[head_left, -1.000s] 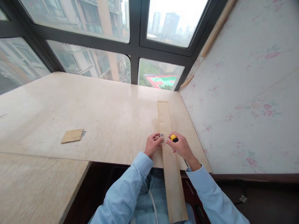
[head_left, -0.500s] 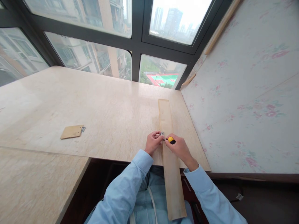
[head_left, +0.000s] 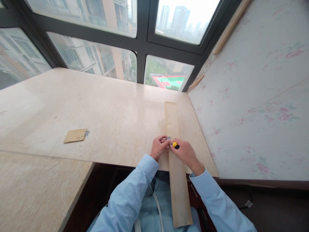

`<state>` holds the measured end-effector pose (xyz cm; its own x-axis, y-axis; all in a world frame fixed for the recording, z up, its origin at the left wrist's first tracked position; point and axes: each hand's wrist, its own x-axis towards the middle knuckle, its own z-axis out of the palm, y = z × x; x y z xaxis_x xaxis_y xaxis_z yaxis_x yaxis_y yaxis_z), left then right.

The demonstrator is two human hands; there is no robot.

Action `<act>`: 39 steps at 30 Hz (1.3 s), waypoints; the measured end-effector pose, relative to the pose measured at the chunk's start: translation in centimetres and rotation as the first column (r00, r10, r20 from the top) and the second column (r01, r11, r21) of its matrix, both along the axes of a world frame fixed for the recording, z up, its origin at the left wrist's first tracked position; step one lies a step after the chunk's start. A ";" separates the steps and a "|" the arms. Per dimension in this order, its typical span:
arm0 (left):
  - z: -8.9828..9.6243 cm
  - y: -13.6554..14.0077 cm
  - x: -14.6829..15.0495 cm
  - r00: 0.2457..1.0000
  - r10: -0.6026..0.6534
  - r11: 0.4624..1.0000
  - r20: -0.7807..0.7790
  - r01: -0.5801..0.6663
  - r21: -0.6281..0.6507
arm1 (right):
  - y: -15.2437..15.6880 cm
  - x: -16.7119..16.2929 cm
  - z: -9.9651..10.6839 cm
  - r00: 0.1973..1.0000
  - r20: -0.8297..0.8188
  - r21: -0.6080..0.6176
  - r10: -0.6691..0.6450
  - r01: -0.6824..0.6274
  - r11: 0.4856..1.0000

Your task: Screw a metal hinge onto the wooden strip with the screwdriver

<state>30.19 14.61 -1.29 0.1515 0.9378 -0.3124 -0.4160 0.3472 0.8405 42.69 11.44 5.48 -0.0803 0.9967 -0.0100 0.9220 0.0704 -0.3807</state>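
A long pale wooden board (head_left: pixel 179 190) lies on the stone sill, its near end jutting out over my lap. My left hand (head_left: pixel 159 146) is closed at the board's left edge, pinching a small metal bracket (head_left: pixel 169 138) against it. In my right hand (head_left: pixel 185 154) is a short screwdriver (head_left: pixel 174 144) with a yellow and black handle, gripped between thumb and fingers. Its tip points left toward the bracket and my left fingertips. Whether a screw sits at the tip is too small to tell.
On the sill (head_left: pixel 116 112) to the left lies a small wooden plate (head_left: pixel 74 136) with a few screws (head_left: pixel 87 133) at its right edge. Dark-framed windows (head_left: pixel 141 42) stand behind. A flowered wall (head_left: pixel 253 96) bounds the right side. A lower stone ledge (head_left: pixel 36 187) is at near left.
The right hand and screwdriver handle have turned slightly and shifted a little to the left. My left hand keeps its pinch on the bracket; the board stays put.
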 end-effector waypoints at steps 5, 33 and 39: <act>0.1 0.0 0.0 1.000 -0.003 1.000 -0.009 0.003 0.003 | -0.8 0.5 0.3 0.970 -0.243 0.063 0.010 0.006 0.998; -0.2 -0.1 -0.2 1.000 -0.004 0.999 0.016 0.004 0.034 | -2.2 1.2 4.9 0.579 -0.773 -0.168 -0.261 0.210 0.963; -0.5 0.1 -0.1 0.999 -0.008 0.998 0.048 0.005 0.055 | -3.1 0.9 7.4 0.402 -0.892 -0.152 -0.209 0.168 0.974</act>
<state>30.07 14.66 -1.78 0.1710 0.9523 -0.2527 -0.4542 0.3038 0.8375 43.63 8.37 12.90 0.1261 0.9884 -0.0843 0.0398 -0.0899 -0.9952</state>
